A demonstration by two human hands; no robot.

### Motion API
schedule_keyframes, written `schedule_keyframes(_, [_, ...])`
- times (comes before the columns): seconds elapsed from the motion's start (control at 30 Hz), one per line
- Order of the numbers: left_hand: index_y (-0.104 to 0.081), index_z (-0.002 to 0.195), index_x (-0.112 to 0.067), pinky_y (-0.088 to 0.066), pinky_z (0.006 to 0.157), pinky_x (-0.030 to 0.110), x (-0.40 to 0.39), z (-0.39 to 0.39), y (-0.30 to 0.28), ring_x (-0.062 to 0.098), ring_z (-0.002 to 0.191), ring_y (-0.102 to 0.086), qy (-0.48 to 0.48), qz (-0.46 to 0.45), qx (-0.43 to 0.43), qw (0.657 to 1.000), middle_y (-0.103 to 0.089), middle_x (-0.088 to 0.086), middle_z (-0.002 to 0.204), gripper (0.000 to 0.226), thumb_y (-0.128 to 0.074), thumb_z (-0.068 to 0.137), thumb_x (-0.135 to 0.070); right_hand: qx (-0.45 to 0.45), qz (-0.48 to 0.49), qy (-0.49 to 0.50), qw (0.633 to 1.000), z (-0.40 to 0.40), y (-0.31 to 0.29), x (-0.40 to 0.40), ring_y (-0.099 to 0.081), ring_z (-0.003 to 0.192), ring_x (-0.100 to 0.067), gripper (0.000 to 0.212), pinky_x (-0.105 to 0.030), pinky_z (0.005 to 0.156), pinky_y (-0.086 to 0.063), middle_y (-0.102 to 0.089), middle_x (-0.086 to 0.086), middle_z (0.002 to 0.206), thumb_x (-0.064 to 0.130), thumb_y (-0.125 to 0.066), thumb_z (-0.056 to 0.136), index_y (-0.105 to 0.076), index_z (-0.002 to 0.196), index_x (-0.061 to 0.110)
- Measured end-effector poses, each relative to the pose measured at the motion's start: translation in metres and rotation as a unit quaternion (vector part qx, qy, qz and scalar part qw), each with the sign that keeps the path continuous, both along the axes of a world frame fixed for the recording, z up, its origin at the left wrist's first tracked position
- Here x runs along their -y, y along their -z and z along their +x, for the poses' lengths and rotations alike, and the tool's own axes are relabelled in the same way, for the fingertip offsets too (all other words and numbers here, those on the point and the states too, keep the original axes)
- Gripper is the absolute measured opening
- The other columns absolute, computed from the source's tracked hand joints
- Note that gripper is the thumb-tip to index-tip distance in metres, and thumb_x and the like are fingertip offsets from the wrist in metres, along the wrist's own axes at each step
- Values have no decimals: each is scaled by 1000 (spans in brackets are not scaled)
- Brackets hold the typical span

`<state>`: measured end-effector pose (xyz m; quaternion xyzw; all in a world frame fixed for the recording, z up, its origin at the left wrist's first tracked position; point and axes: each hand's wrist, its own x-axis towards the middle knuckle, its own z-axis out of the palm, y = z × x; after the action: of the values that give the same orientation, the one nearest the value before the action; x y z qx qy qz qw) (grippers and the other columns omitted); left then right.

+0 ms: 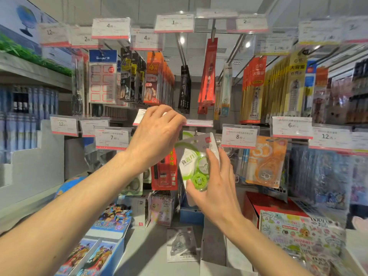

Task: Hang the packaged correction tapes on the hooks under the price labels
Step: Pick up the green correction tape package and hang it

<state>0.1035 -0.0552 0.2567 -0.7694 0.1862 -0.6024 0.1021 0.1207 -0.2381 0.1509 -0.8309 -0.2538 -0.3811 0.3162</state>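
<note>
My right hand (216, 188) holds a green correction tape pack (196, 162) near the middle of the view. My thumb is under the pack and my fingers (214, 156) lie on its front, so this grip is closed on the pack. The pack tilts, with its top hole toward 12 o'clock.

My left hand (157, 132) is up at 11 o'clock from the pack. Its fingers curl around a price label (199, 122) and pinch it. The label sits just above the pack.

At 3 o'clock from my pack hangs an orange tape pack (265, 162) under the 8.00 label (239, 136). At 9 o'clock from my pack hangs a red pack (164, 172). Down at 6 o'clock, another clear tape pack (182, 244) lies flat on the grey bench (151, 251). A box of cartoon books (111, 220) stands at 7 o'clock.
</note>
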Motion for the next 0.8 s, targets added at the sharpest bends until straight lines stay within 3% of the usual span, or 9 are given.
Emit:
schedule_keyframes(0.43, [-66,111,-14,-45,92,45,-3,2,2,30,109,-60,11,4,2,1000,-72,2,109,15,-61,97,-15,-37,57,58,996,21,-19,-29,-20,141,-30,83,-46,116,-24,-21,-13,154,48,-65,84,-25,149,16])
schedule_keyframes(0.67, [-66,110,-15,-45,93,43,-5,4,4,28,109,-59,10,3,3,1000,-71,1,110,13,-61,98,-16,-49,36,76,995,31,-20,-32,-12,146,-31,87,-49,118,-18,-10,-13,161,52,-62,86,-25,152,8])
schedule_keyframes(0.8, [-66,111,-15,-45,93,42,-6,5,7,29,112,-58,5,6,-2,1000,-71,1,112,13,-62,98,-17,-80,9,93,992,39,-17,-33,-10,148,-33,74,-52,118,-19,-2,-13,164,54,-59,89,-43,139,3])
